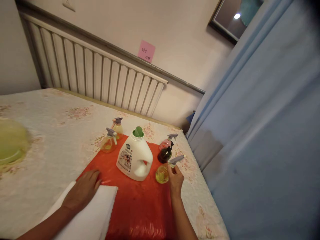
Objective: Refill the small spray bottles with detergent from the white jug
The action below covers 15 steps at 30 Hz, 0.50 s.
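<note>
My right hand [175, 178] grips a spray bottle [162, 174] by its neck, just under the grey trigger head. The bottle is clear with yellow liquid and tilts slightly. My left hand [83, 188] lies flat, fingers outstretched, over a white cloth or paper sheet [103, 200] and the red plastic sheet [140, 206] beside it. Between my hands stands a large white detergent jug [140, 156] with an open neck and green inside it. Behind the held bottle are a dark pump bottle [164, 155] and a pink spray bottle [165, 144].
Two more spray bottles, one nearer [107, 144] and one farther [118, 128], stand left of the jug. A blurred yellow-green round object [12, 141] is at the far left. Everything rests on a flowered cloth [55, 133]. A radiator [100, 73] lines the wall; a blue curtain [262, 133] hangs right.
</note>
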Motion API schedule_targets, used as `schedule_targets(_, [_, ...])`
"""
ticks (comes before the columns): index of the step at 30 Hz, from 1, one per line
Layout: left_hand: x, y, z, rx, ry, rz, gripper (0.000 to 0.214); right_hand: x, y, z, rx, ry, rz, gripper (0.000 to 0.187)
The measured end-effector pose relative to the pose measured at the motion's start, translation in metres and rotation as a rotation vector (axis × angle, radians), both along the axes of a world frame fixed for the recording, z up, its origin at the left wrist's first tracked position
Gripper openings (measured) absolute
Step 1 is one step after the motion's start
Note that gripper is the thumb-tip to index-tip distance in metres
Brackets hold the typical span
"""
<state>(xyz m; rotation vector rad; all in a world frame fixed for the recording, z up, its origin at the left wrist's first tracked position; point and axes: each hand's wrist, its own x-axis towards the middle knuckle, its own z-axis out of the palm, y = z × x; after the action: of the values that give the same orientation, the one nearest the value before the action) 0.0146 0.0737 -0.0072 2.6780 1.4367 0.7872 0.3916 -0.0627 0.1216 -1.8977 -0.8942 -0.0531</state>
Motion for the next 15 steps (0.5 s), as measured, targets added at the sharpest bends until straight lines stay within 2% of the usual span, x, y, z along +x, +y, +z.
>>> schedule_targets(7, [-0.002, 0.001, -0.005, -0.044, 0.018, 0.037, 0.045, 0.002, 0.079, 0.015, 0.038, -0.104, 0.095, 0.03])
schedule_targets(11, [-0.007, 0.004, -0.017, -0.078, 0.017, 0.048, 0.045, 0.001, 0.131, 0.016, 0.044, -0.15, 0.123, 0.028])
schedule_targets(15, [-0.012, 0.007, -0.034, -0.089, 0.027, 0.065, 0.049, 0.004, 0.177, 0.008, 0.017, -0.171, 0.124, 0.028])
